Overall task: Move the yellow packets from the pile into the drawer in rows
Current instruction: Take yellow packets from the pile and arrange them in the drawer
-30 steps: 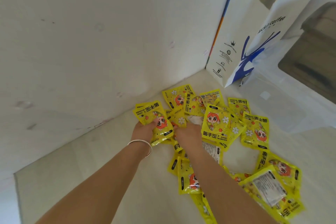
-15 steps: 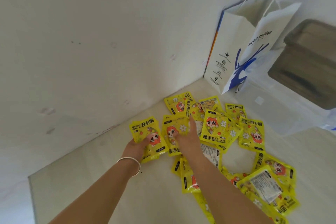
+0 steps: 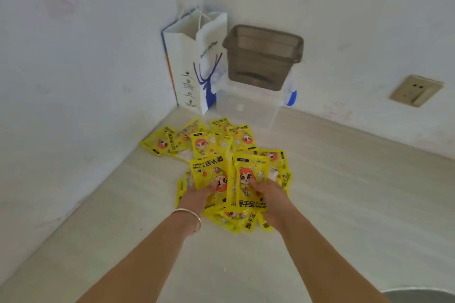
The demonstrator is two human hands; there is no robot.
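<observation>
A pile of yellow hand-warmer packets [image 3: 214, 140] with a red-haired cartoon figure lies on the pale surface near the wall corner. My left hand [image 3: 197, 195], with a silver bangle on the wrist, grips one yellow packet [image 3: 208, 171] by its lower edge. My right hand [image 3: 270, 194] holds another yellow packet [image 3: 248, 179], thumb on its front. Both packets are lifted just above the near part of the pile. More packets lie under and behind my hands. No drawer is clearly in view.
A white paper bag with a blue deer print [image 3: 194, 64] stands in the corner. Beside it a clear plastic box [image 3: 246, 108] carries a dark translucent bin [image 3: 263, 56]. A wall socket [image 3: 416, 91] is at right. Bare surface stretches to the right and front.
The head view has tilted up and back, showing the bin and socket. Both hands have drawn toward me, and my right hand has taken hold of a packet; the left still holds its packet.
</observation>
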